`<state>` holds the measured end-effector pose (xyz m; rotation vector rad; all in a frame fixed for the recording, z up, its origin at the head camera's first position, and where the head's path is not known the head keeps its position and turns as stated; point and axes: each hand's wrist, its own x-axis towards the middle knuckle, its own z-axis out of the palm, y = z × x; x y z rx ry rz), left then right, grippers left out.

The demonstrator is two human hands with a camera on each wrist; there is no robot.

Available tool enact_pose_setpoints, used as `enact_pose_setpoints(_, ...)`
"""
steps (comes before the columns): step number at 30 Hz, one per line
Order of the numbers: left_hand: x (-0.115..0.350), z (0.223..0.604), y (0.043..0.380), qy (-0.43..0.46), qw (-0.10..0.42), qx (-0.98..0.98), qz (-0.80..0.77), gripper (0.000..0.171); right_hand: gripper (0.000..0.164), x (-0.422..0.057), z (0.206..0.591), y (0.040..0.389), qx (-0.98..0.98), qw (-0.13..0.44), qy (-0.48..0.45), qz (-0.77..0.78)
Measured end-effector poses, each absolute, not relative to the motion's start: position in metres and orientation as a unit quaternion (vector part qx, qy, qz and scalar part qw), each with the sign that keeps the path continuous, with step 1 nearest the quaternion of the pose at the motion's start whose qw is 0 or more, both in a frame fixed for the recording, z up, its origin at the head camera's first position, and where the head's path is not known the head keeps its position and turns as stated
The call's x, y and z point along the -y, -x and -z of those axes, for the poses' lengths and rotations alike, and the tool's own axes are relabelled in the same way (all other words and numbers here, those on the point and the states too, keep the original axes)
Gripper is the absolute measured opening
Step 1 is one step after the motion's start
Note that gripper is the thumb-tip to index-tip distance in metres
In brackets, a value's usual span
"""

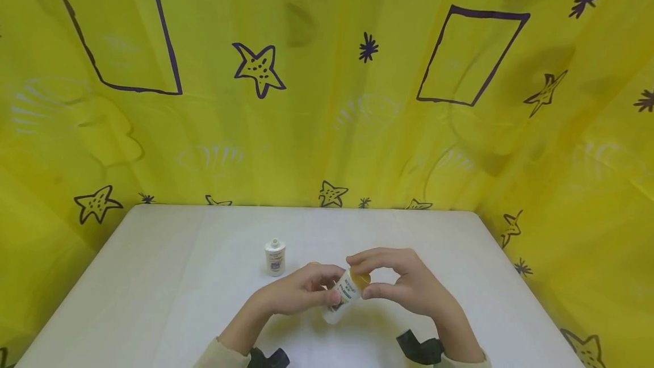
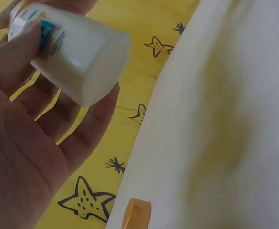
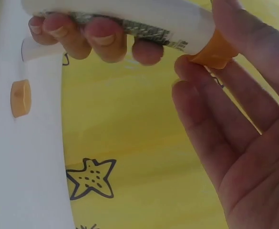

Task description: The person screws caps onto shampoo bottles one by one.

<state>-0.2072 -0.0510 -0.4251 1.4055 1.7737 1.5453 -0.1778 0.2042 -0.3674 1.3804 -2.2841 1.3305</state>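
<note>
A white bottle (image 1: 345,295) with printed labels and an orange cap (image 1: 360,279) is held tilted above the table. My left hand (image 1: 301,290) grips its body, thumb across the label, as the left wrist view also shows. The bottle's plain base (image 2: 108,71) points away from the palm there. My right hand (image 1: 409,277) pinches the orange cap at the bottle's top between thumb and fingers. A second white bottle (image 1: 275,259), uncapped with its neck showing, stands upright to the left. Behind my left hand a loose orange cap (image 3: 21,98) lies on the table, mostly hidden in the head view.
The white table (image 1: 168,277) runs back to a yellow curtain (image 1: 317,129) printed with dark stars and frames, which also hangs along both sides. Dark straps (image 1: 421,348) sit at both wrists, by the light sleeves.
</note>
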Motion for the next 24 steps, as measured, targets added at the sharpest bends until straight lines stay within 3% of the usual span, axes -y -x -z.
enact_pose_setpoints(4,0.0508,0.4258,0.2061,-0.498,0.174,-0.656,-0.539,0.025,0.037,-0.2035,0.3709,0.1812,0.748,0.079,-0.481,-0.450)
enact_pose_setpoints(15,0.0460,0.4270,0.2011,-0.465,0.026,-0.724,-0.509,0.028,0.037,-0.2013,0.3748,0.1870,0.765,0.149,-0.447,-0.439)
enact_pose_setpoints(24,0.0432,0.4260,0.1971,-0.421,-0.003,-0.772,-0.477,0.030,0.032,-0.1967,0.3750,0.1823,0.824,0.159,-0.351,-0.416)
